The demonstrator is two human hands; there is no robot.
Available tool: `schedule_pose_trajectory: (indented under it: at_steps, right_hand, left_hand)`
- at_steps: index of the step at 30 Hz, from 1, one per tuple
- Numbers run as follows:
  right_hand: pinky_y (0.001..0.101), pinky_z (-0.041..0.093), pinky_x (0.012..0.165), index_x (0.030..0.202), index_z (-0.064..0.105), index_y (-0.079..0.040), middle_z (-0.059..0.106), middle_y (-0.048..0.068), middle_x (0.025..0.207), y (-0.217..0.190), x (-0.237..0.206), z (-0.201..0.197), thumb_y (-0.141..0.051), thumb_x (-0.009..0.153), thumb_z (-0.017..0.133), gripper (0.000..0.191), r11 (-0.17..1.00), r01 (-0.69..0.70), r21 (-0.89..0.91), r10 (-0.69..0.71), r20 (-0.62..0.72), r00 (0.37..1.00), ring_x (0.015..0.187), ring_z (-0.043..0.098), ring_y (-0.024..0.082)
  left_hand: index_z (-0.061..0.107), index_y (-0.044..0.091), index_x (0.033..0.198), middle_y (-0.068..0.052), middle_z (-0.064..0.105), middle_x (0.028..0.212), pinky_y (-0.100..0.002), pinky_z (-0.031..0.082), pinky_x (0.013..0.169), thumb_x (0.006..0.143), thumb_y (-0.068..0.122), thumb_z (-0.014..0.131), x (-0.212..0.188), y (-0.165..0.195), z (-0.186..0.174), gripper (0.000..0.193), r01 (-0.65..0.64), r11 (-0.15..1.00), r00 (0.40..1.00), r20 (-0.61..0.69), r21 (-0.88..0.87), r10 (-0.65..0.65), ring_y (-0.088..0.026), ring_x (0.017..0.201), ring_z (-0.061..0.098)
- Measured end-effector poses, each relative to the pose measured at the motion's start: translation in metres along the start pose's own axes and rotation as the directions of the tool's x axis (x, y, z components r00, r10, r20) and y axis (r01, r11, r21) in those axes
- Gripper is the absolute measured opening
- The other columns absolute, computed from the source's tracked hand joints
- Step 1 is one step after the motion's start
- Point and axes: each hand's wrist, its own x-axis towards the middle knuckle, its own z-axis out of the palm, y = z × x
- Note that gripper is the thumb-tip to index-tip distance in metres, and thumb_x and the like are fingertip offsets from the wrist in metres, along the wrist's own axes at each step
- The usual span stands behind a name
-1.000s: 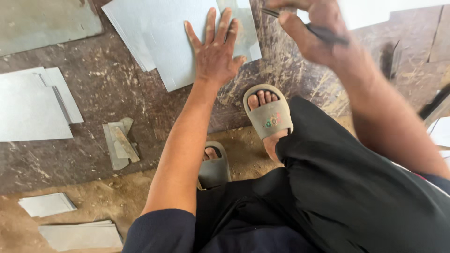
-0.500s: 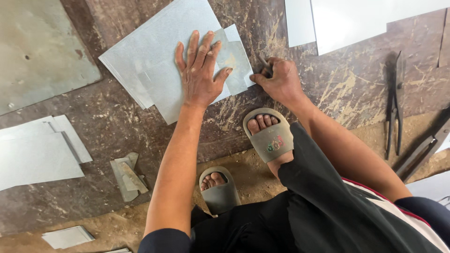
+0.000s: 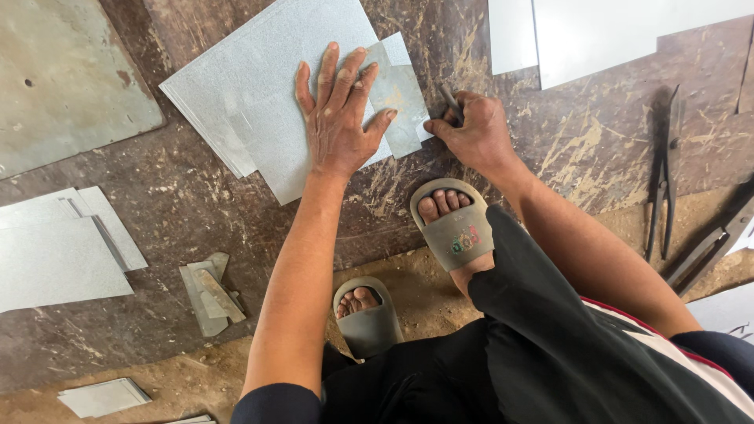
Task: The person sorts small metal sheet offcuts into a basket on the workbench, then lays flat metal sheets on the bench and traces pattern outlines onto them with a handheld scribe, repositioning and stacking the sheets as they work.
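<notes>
My left hand (image 3: 339,118) lies flat, fingers spread, on a stack of grey metal sheets (image 3: 259,94) on a worn dark board. A smaller grey sheet (image 3: 400,102) sticks out from under its fingertips to the right. My right hand (image 3: 471,133) is closed around a thin dark marking tool (image 3: 450,100), its tip at the right edge of that smaller sheet. My two feet in grey sandals (image 3: 454,228) rest just below the hands.
Metal snips (image 3: 664,173) lie at the right, with another long tool (image 3: 711,247) beside them. White sheets (image 3: 597,31) sit at the top right, a grey plate (image 3: 63,86) at the top left, more cut sheets (image 3: 55,251) at the left, small offcuts (image 3: 208,292) nearby.
My right hand came down from the raised position to the sheet's right edge with the tool. The left hand stayed pressed on the stack. The view has shifted up.
</notes>
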Motion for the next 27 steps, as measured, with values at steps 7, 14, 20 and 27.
schedule_pose_trajectory:
  at_steps: [7, 14, 20, 27]
  right_hand:
    - [0.0338, 0.036, 0.039, 0.069, 0.058, -0.008, 0.056, 0.002, 0.064, -0.004, -0.004, -0.028, -0.024, 0.098, 0.076, 0.037, 0.977, -0.124, 0.175, 0.117, 0.050, 0.992, 0.049, 0.047, 0.012]
    - [0.0332, 0.050, 0.053, 0.083, 0.063, -0.002, 0.068, 0.025, 0.104, 0.001, -0.011, -0.042, -0.026, 0.118, 0.052, 0.044, 0.884, 0.467, -0.014, -0.464, -0.149, 0.873, 0.077, 0.064, 0.023]
    - [0.0302, 0.058, 0.057, 0.114, 0.070, 0.010, 0.074, 0.024, 0.101, 0.000, -0.014, -0.047, -0.029, 0.112, 0.055, 0.042, 0.990, 0.123, 0.068, -0.120, -0.048, 0.992, 0.087, 0.078, 0.025]
    - [0.0332, 0.063, 0.089, 0.128, 0.065, 0.012, 0.069, 0.030, 0.123, -0.008, 0.022, -0.019, -0.020, 0.115, 0.056, 0.036, 0.820, 0.268, 0.506, -0.261, -0.086, 0.961, 0.110, 0.077, 0.029]
  left_hand:
    - [0.069, 0.017, 0.136, 0.001, 0.050, 0.155, -0.057, 0.006, 0.130, 0.091, 0.050, 0.085, -0.001, -0.001, 0.000, 0.058, 0.010, 0.999, 1.000, 0.002, -0.031, -0.010, -0.024, 0.154, 0.027]
    - [0.069, 0.018, 0.136, 0.004, 0.049, 0.157, -0.055, 0.006, 0.130, 0.091, 0.048, 0.085, -0.001, -0.001, -0.002, 0.056, 0.022, 0.998, 1.000, 0.005, -0.052, -0.022, -0.022, 0.155, 0.025]
    - [0.069, 0.018, 0.137, 0.005, 0.049, 0.157, -0.054, 0.005, 0.131, 0.090, 0.050, 0.084, -0.002, 0.000, -0.001, 0.058, 0.055, 0.997, 0.998, 0.025, -0.046, -0.054, -0.021, 0.155, 0.025]
    - [0.068, 0.022, 0.138, 0.004, 0.046, 0.156, -0.055, 0.005, 0.131, 0.088, 0.046, 0.085, 0.001, 0.005, -0.005, 0.057, 0.056, 0.998, 0.998, 0.042, -0.020, -0.055, -0.023, 0.154, 0.024]
